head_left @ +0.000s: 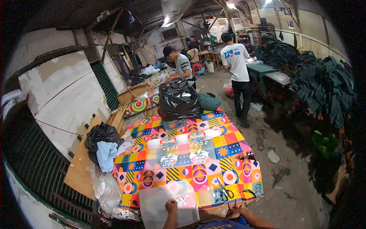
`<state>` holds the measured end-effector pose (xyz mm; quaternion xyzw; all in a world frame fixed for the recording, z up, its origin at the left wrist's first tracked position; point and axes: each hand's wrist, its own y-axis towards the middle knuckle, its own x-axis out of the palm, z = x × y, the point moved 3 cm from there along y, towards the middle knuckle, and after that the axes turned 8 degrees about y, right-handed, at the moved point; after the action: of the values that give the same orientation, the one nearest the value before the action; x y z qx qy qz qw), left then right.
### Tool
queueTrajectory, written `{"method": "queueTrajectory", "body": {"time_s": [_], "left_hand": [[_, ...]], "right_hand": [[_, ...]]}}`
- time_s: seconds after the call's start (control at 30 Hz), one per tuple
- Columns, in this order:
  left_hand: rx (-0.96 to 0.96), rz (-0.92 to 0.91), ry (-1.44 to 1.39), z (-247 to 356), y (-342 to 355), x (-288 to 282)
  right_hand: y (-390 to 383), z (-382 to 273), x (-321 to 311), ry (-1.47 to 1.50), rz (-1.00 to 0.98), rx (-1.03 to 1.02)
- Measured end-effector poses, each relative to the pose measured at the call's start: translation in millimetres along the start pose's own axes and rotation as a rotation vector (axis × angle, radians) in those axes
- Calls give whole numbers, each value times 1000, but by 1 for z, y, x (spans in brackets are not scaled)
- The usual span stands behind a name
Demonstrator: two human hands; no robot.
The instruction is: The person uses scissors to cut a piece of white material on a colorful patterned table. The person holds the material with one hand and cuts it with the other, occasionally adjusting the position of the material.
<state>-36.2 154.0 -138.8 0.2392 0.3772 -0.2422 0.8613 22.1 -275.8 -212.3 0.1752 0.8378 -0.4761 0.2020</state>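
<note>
Translucent sheet [153,204] lay flat at the near edge of the table's multicolored patterned cover [249,173]. Left hand [171,206] rested over the sheet with fingers curled; whether they gripped it could not be determined. Right hand [236,210] was positioned near the table edge, fingers spread, below dark-handled scissors [224,188]. A small printed graphic marked the sheet. Beyond it, clear film [179,154] bore white stylized lettering, adjacent to a whitish roll [154,144] with colored lettering.
</note>
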Motion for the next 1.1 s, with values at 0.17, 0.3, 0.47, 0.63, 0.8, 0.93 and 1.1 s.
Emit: {"method": "queueTrajectory", "body": {"time_s": [0.17,0.3,0.47,0.63,0.8,0.93,1.1], "left_hand": [[85,-16,50,-9,-1,15],[146,100,23,-2,-14,13],[35,80,81,22,-40,-9],[10,79,27,9,-45,-12],[-242,-166,-52,-1,-13,-14],[15,81,175,-22,20,1],[-135,29,-195,-28,39,25]], "right_hand": [[14,-9,-10,-56,-148,-2],[19,-11,-15,-80,-181,3],[21,-13,-16,-108,-202,16],[31,-11,-14,-123,-214,16],[36,-13,-15,-141,-209,7],[41,-16,-16,-200,-181,-16],[26,10,-7,-276,-206,27]]}}
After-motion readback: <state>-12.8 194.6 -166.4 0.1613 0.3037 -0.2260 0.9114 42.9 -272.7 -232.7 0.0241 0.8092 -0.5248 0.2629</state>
